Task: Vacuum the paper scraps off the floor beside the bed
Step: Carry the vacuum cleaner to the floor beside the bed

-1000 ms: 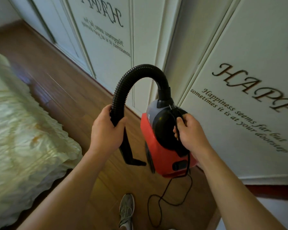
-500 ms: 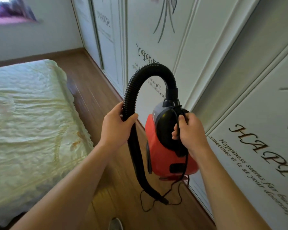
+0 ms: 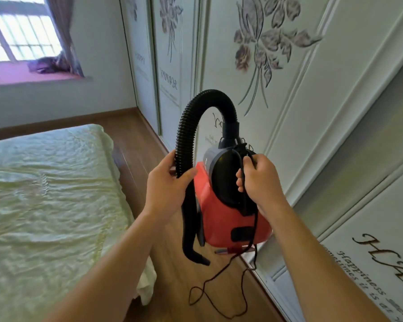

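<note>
I see no paper scraps on the floor (image 3: pixel 135 145) beside the bed (image 3: pixel 47 194); the red canister vacuum (image 3: pixel 221 212) hangs midair, right hand (image 3: pixel 260 180) clenched on its handle, left hand (image 3: pixel 166 187) wrapped around the hose (image 3: pixel 186 126). The loose power cord (image 3: pixel 219 293) could snag my feet, I judge.

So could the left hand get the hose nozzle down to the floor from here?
Probably yes. The left hand already grips the hose, and the nozzle hangs free above bare floor between bed and wardrobe; only the loose cord lies nearby.
</note>
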The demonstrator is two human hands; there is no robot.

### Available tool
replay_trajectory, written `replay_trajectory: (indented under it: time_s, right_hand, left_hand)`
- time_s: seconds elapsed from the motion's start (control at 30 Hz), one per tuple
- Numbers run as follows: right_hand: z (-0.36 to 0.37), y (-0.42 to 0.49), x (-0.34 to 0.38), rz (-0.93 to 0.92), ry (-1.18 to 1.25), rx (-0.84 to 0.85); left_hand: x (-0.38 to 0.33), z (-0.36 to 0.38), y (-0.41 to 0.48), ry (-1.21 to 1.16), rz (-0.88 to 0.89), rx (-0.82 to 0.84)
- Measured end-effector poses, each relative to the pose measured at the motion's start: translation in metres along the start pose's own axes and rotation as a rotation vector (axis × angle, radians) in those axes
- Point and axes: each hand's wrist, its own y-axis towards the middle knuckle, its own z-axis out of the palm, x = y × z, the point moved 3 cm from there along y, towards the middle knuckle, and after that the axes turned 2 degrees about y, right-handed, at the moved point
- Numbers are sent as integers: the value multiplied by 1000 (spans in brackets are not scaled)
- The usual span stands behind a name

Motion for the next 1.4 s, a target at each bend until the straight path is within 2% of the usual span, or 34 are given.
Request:
replay_trajectory:
  time_s: [0.13, 0.33, 0.63, 0.83, 1.03, 1.17, 1.4]
  right_hand:
    - [26, 34, 14, -44, 18, 5]
    - [70, 100, 13, -71, 45, 62]
    - [132, 215, 29, -79, 119, 240]
    - [185, 273, 47, -116, 98, 326]
    - [258, 326, 50, -147, 47, 334]
    - [311, 361, 55, -155, 17, 322]
    - [378, 420, 79, -174, 16, 303]
  left_hand:
    - [2, -13, 35, 49, 48, -31]
    - [20, -18, 86, 141, 27, -45]
    - [52, -17, 184, 232, -10, -212]
    - [75, -43, 239, 233, -50, -314]
    - [113, -80, 301, 231, -63, -392]
    - [150, -115, 352, 232, -102, -380]
    - [170, -152, 435, 169, -83, -343]
